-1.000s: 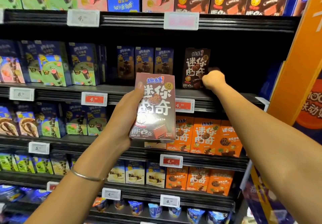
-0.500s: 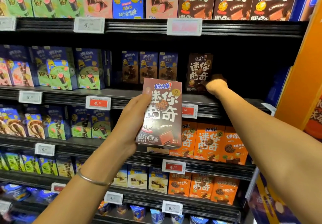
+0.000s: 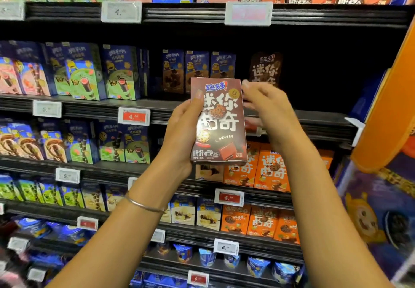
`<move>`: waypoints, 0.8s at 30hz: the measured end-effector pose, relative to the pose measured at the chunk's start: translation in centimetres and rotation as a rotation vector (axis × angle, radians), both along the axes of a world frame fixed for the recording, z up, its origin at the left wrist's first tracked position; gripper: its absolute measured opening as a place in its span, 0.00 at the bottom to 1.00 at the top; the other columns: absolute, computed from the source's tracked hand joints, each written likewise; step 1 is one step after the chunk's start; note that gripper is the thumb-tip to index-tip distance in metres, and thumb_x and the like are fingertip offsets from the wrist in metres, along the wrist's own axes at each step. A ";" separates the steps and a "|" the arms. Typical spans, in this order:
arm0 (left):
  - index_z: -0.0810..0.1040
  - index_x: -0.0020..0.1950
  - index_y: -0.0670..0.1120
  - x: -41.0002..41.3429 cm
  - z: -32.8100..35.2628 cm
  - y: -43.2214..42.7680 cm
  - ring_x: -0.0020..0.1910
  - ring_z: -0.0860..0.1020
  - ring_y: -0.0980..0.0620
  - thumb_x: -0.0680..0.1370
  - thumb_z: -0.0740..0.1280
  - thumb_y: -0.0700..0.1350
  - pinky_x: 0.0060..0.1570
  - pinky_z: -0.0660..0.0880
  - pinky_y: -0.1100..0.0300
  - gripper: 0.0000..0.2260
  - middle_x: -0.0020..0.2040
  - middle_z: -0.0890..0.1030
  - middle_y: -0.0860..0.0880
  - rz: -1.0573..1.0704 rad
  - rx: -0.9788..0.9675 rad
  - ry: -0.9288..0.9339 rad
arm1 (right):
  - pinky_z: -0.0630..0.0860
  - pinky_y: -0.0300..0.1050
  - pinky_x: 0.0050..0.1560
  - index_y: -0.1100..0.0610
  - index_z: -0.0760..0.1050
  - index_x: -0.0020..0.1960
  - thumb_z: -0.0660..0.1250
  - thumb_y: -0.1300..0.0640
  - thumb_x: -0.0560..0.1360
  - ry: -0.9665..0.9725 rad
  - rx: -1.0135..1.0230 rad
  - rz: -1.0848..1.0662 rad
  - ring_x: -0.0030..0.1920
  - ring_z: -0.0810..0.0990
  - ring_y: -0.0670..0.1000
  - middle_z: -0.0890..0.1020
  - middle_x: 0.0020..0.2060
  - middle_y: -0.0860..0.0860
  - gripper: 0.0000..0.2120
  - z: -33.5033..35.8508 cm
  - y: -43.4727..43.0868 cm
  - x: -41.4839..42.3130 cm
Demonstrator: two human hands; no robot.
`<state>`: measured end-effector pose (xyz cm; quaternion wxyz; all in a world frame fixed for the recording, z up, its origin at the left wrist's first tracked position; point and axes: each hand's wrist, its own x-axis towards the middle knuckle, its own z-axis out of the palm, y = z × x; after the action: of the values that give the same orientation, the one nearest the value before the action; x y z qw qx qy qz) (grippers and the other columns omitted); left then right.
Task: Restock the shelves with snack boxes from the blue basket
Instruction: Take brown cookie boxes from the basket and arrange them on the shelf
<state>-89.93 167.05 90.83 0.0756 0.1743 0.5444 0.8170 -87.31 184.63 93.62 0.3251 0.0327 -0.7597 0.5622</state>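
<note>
- In front of the black metal shelf (image 3: pixel 314 121), second tier down in view, my left hand (image 3: pixel 179 135) grips a tall dark-brown cardboard snack box (image 3: pixel 219 119). The thumb lies on its front left edge, and the box is upright in mid-air with its face to me, not on any shelf.
- My right hand (image 3: pixel 269 110) is just beside the box's upper right corner, fingers loosely bent and motion-blurred. I cannot tell if it touches or pinches the box.
- One matching brown box (image 3: pixel 265 68) stands alone on that tier, partly hidden behind my right hand. It has three small blue cookie boxes (image 3: pixel 197 70) to its left and a dark gap to its right.
- Blue basket: not in view.
- Step, my guess: pass the box to the right hand, or steady it, then slot it in next to the matching one.
- Risk: the box slips during the pass if the left hand lets go before the right has a firm hold. Its glossy card looks slick.
- Risk: the lone matching box has no neighbour on the right, so a nudge going in could tip it.
- Risk: the box ends up on the wrong tier. The orange boxes (image 3: pixel 271 166) one shelf down carry similar lettering.
</note>
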 end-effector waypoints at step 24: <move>0.73 0.67 0.56 -0.1 -2.6 1.8 0.45 0.88 0.47 0.85 0.65 0.47 0.34 0.83 0.55 0.11 0.47 0.89 0.51 0.115 0.098 0.063 | 0.82 0.38 0.43 0.46 0.75 0.66 0.72 0.50 0.78 0.025 -0.204 0.117 0.50 0.87 0.48 0.86 0.54 0.45 0.17 -3.5 -1.6 4.2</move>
<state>-90.02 168.83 88.23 0.0026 0.1720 0.5148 0.8399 -83.07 183.07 90.16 0.3031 0.0505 -0.6911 0.6542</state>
